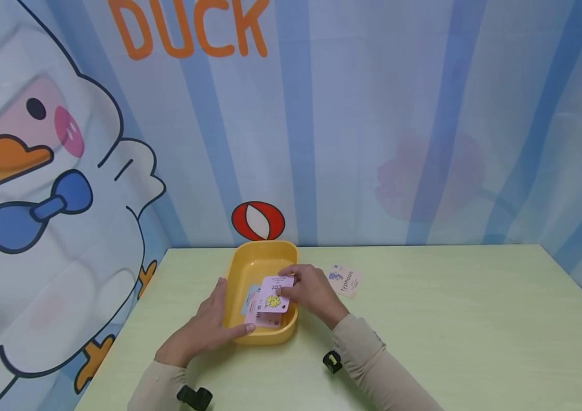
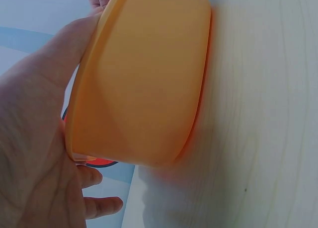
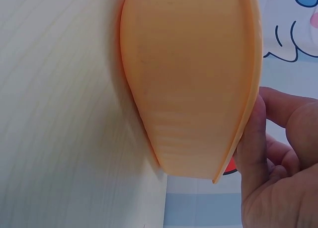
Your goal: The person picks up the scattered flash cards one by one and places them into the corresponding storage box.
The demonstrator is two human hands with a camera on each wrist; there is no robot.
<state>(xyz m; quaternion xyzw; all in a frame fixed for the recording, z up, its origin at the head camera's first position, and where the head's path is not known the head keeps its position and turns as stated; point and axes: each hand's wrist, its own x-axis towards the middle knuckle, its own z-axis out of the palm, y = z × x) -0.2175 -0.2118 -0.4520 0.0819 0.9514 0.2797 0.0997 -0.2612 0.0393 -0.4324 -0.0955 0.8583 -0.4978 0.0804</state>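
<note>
A yellow plastic bin (image 1: 262, 246) stands on the table, with several picture cards inside. My left hand (image 1: 203, 325) spreads round its near left corner, fingers along the left rim and thumb at the front rim. In the left wrist view the hand (image 2: 37, 114) lies along the bin's rim, two fingers stretched past its edge. My right hand (image 1: 316, 288) reaches over the right rim and pinches a pink card (image 1: 268, 285) with a yellow picture. Under it lie another pink card (image 1: 252, 315) and a blue card (image 1: 247, 299). The bin's wall hides the cards from the right wrist view.
A card printed "typhoon" (image 1: 344, 281) lies on the table (image 1: 450, 319) to the right of the bin. Behind the table's far edge hangs a blue striped backdrop (image 1: 342, 114) with a duck drawing.
</note>
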